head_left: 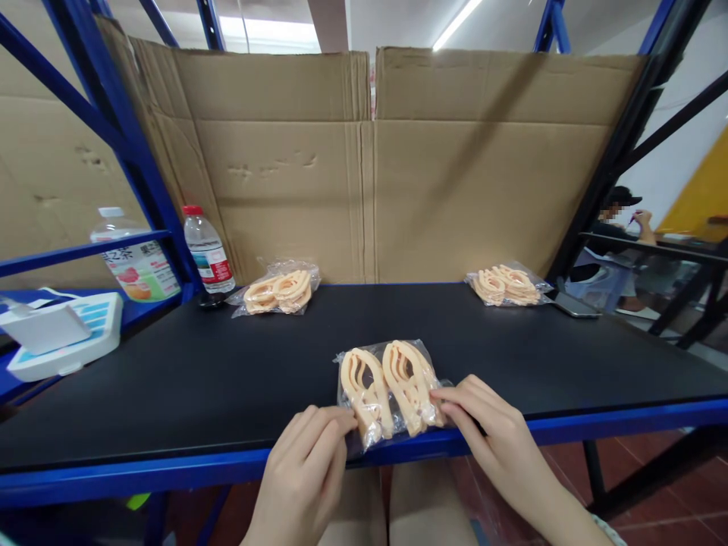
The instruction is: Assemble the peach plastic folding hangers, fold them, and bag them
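Note:
A clear plastic bag of peach-coloured plastic clips point(390, 390) lies near the front edge of the black table top point(227, 371). My left hand point(304, 474) pinches the bag's lower left corner. My right hand point(492, 428) pinches its lower right edge. Both hands rest at the table's front edge.
Two more bags of the same clips lie at the back, one on the left point(278, 290) and one on the right point(508, 286). Two water bottles point(208, 250) stand back left beside a white device point(60, 334). A dark phone point(573, 305) lies back right. Cardboard walls stand behind. A person sits far right point(617, 227).

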`<state>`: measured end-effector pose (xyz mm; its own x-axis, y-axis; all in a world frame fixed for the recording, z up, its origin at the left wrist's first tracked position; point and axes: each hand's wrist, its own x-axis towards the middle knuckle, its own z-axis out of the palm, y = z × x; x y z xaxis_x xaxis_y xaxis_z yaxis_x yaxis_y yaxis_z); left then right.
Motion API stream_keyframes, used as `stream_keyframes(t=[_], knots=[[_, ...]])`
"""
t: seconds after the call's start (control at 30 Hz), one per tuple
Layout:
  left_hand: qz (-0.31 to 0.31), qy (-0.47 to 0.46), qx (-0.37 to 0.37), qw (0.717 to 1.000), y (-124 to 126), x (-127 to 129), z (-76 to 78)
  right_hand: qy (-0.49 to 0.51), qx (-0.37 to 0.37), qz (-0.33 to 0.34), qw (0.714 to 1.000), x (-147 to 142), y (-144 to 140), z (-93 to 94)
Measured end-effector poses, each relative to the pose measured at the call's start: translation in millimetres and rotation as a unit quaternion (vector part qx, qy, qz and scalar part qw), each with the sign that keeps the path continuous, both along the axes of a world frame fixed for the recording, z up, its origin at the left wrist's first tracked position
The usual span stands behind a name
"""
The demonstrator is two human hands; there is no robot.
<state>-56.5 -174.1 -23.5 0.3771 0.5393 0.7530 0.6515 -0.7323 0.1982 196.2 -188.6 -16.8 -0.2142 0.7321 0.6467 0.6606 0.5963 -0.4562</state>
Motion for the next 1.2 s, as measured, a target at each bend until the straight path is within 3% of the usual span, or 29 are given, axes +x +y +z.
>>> stream_keyframes(t=[0.13,0.37,0.5,0.6,0.67,0.8,0.93,1.07,1.2], knots=[[-0.011,0.051,0.031,0.998,-3,-9,-5.7,-0.059,-0.024,0.046,0.997,14,-4,-5.6],[-0.067,0.020,0.064,0.995,3,-5,-4.4,0.017,0.004,0.047,0.999,24,0,-12.1],[-0.110,-0.005,0.058,0.992,2,22,16.7,0.106,0.012,0.001,0.994,37,-2,4.6],[-0.116,-0.041,0.061,0.991,12,56,46.7,0.188,0.037,-0.034,0.981,55,3,25.5],[-0.119,-0.051,0.001,0.992,29,82,70.4,0.214,0.060,-0.080,0.972,71,13,40.6],[-0.112,-0.107,-0.205,0.966,81,142,104.4,0.184,0.105,-0.205,0.956,110,49,65.4],[-0.103,-0.118,-0.284,0.946,141,205,108.3,0.098,0.087,-0.306,0.943,156,93,83.7],[-0.079,-0.136,-0.353,0.922,195,267,108.0,0.059,0.045,-0.358,0.931,204,139,106.2],[-0.055,-0.168,-0.388,0.904,244,320,119.2,0.022,-0.018,-0.410,0.912,251,191,132.5]])
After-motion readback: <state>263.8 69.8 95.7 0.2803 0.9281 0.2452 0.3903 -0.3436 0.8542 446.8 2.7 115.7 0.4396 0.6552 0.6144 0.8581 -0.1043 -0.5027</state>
